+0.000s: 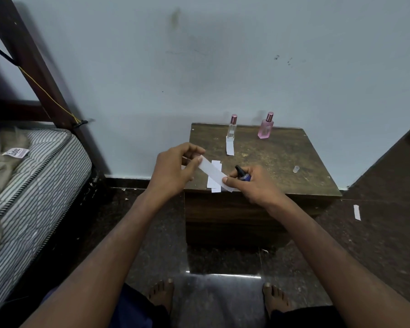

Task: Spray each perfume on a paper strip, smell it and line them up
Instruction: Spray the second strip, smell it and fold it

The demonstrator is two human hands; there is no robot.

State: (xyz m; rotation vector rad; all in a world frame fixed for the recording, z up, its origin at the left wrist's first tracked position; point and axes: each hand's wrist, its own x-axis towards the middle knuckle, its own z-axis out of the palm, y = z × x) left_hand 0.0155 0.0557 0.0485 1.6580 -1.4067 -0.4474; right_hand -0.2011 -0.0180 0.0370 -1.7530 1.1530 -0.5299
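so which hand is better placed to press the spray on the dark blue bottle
Right. The right hand already grips the dark blue spray bottle, its black nozzle pointing at the white paper strip. The left hand pinches the strip's far end, so it is occupied.

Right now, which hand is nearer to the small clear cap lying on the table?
Right. The right hand, gripping a blue bottle, sits just left of the clear cap. The left hand, pinching the paper strip, is farther left, beyond the right hand.
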